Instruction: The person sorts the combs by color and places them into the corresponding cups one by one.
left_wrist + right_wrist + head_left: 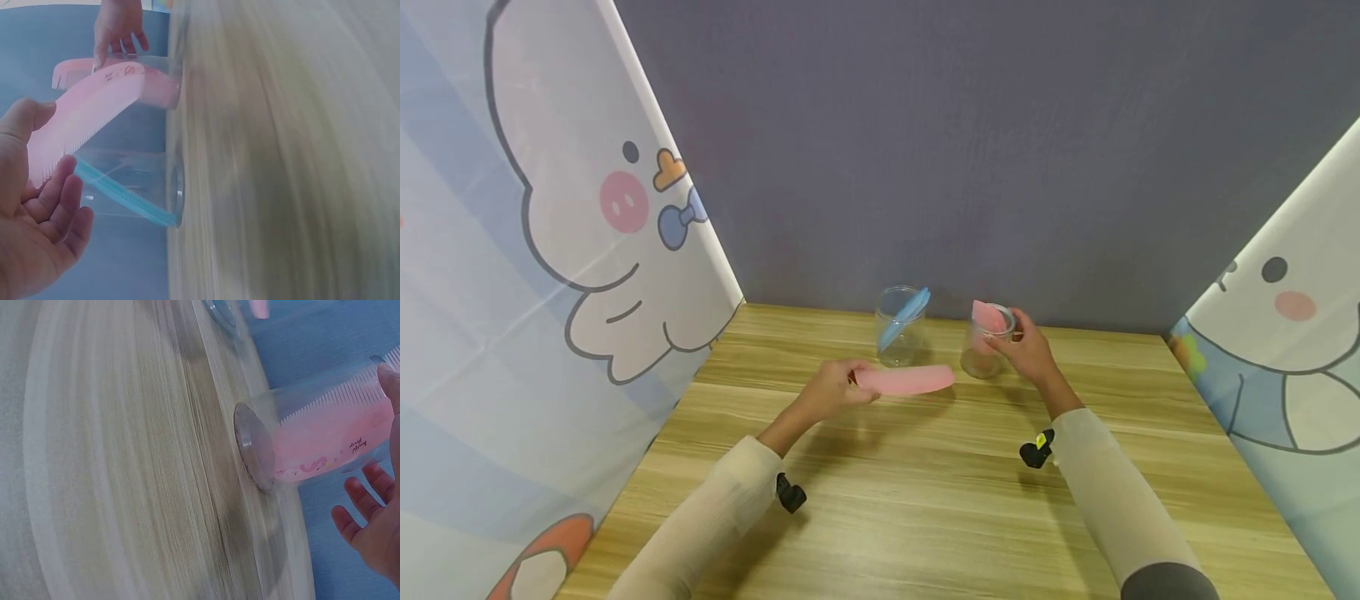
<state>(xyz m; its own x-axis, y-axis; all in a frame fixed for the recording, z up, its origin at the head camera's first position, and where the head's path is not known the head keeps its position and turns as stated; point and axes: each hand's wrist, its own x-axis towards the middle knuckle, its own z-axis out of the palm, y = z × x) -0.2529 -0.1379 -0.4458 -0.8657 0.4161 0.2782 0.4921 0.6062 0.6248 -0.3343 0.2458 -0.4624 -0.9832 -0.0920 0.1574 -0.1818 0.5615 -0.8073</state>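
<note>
My left hand [829, 392] pinches a pink comb [910, 381] by one end. The comb is held above the table, in front of the two glasses, and its teeth show in the left wrist view. Around the rim of the right clear glass [256, 447] curl the thumb and fingers of my right hand [1028, 354]. Inside that glass leans another pink comb [337, 434], with small dark print on it. A blue comb [904, 320] stands slanted in the left clear glass [893, 358], which neither hand touches.
Both glasses stand near the back edge of a wood-grain table [910, 508]. A dark grey panel [925, 150] rises right behind them. Cartoon-printed cloths [467, 275] hang along the left and right sides.
</note>
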